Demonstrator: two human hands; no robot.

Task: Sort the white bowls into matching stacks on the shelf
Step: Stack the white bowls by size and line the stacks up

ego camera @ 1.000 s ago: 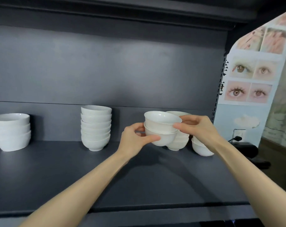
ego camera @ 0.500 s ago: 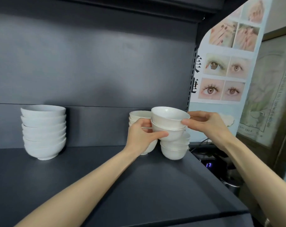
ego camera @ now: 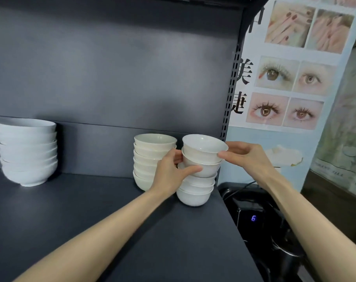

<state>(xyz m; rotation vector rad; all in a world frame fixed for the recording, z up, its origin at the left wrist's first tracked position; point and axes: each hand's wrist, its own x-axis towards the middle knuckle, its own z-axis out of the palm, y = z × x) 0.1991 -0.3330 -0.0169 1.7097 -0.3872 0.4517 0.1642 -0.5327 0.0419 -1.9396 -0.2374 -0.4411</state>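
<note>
Right end of matte dark grey shelf [ego camera: 91,216]: two nested small white glazed ceramic bowls [ego camera: 203,153], smooth, round, flared rims, held directly over a short stack of like bowls [ego camera: 194,193]. Left hand [ego camera: 170,173] curls round the lower bowl, thumb in front. Right hand [ego camera: 247,157] pinches the upper rim. Both forearms outstretched.

One shelf [ego camera: 91,210] carries three stacks of white bowls. The left stack [ego camera: 27,151] has about six wide bowls. The middle stack [ego camera: 150,153] shows six rims, the lower ones partly hidden. The right stack [ego camera: 195,192] has about three bowls, with two held bowls [ego camera: 203,153] above it. Two hands grip those: the left hand [ego camera: 169,174] and the right hand [ego camera: 246,157]. One poster [ego camera: 285,88] shows four eye photos.
</note>
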